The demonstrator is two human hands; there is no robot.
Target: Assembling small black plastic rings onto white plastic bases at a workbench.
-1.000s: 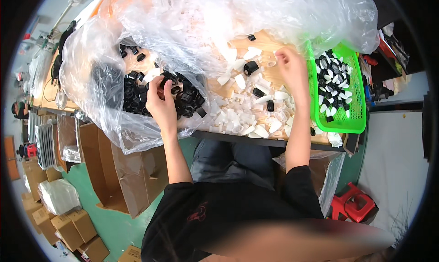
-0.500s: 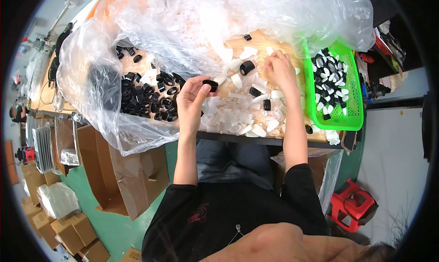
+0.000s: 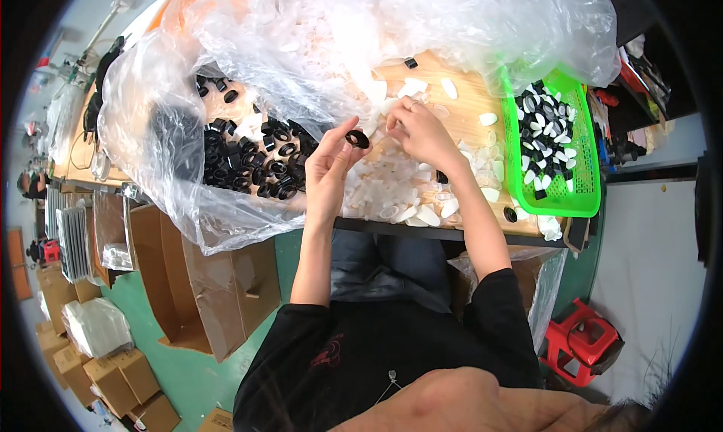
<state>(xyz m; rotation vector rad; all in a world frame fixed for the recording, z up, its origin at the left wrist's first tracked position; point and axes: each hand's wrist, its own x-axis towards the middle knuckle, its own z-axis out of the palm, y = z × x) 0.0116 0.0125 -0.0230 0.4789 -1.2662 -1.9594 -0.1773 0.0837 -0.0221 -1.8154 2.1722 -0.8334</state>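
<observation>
My left hand (image 3: 331, 168) pinches a black oval ring (image 3: 357, 139) between thumb and fingers, its opening turned upward. Close on its right, my right hand (image 3: 423, 134) is closed with bent fingers above the heap; whatever those fingertips hold is hidden. A pile of similar black rings (image 3: 245, 161) lies left of my left hand. Below both hands spreads a heap of translucent plastic pieces (image 3: 376, 187) mixed with white oval pieces (image 3: 427, 216). One white oval piece (image 3: 488, 119) sits on the bare wood to the right.
A green plastic basket (image 3: 593, 161) at the right holds many black-and-white parts. Crumpled clear plastic sheeting (image 3: 467, 25) covers the back of the wooden table (image 3: 467, 108) and its left side. Below stand an open cardboard box (image 3: 226, 296) and a red stool (image 3: 584, 341).
My right hand has come leftward and nearer, from the white pieces at the far right to beside my left hand. My left hand, with the black ring, has shifted slightly right.
</observation>
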